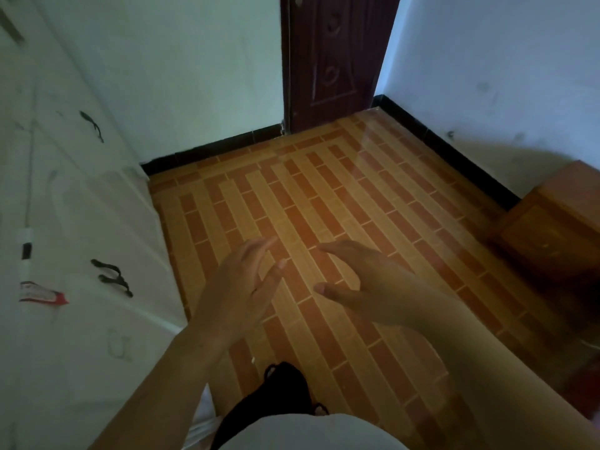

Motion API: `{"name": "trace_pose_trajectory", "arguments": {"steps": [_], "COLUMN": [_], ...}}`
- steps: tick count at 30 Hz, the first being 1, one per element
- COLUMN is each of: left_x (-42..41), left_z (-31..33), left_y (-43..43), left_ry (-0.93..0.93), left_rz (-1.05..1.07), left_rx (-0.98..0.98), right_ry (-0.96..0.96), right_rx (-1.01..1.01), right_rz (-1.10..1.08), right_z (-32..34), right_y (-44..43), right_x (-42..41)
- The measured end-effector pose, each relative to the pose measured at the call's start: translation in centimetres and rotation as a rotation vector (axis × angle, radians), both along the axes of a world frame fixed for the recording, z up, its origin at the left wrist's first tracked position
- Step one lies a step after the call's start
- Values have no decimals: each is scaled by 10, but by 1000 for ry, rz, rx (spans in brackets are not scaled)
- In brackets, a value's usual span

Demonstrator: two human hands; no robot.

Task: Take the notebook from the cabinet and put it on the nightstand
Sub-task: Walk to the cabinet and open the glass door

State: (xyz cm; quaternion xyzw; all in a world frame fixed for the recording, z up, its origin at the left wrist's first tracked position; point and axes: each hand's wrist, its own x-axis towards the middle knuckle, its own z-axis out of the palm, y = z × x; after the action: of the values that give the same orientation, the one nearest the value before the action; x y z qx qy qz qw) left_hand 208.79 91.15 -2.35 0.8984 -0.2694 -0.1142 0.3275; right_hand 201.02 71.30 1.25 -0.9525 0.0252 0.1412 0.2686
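A white cabinet [81, 222] fills the left side, its doors closed, with dark curved handles [113, 277]. A brown wooden nightstand [552, 228] stands at the right edge against the wall. No notebook shows anywhere in view. My left hand [240, 290] is held out over the floor with fingers apart and nothing in it. My right hand [367, 284] hovers beside it, palm down, fingers spread and empty. Both hands are apart from the cabinet and the nightstand.
An orange and red tiled floor [324, 206] stretches ahead between cabinet and nightstand. A dark wooden door [331, 60] stands closed at the far wall. Black skirting runs along the white walls. A red and white sticker [42, 292] is on the cabinet.
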Motion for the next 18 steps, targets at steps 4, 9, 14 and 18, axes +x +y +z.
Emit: {"name": "trace_pose_trajectory", "arguments": {"steps": [4,9,14,18], "left_x": [47,130,216,268], "left_z": [-1,-2,6,17], "left_y": [-14,-28,-26,-16], "left_ry": [-21,-63,-92,-112], "left_rz": [38,110,197,271], "left_rx": [-23,-33,-20,16], "right_ry": [-16,-34,-80,-113], "right_rx": [-13,-23,-2,38], "right_rz": [63,128,215,273], "right_z": [-1,2,15,21], "right_y": [-16,-30,-26,-15], "right_x": [55,154,260,327]}}
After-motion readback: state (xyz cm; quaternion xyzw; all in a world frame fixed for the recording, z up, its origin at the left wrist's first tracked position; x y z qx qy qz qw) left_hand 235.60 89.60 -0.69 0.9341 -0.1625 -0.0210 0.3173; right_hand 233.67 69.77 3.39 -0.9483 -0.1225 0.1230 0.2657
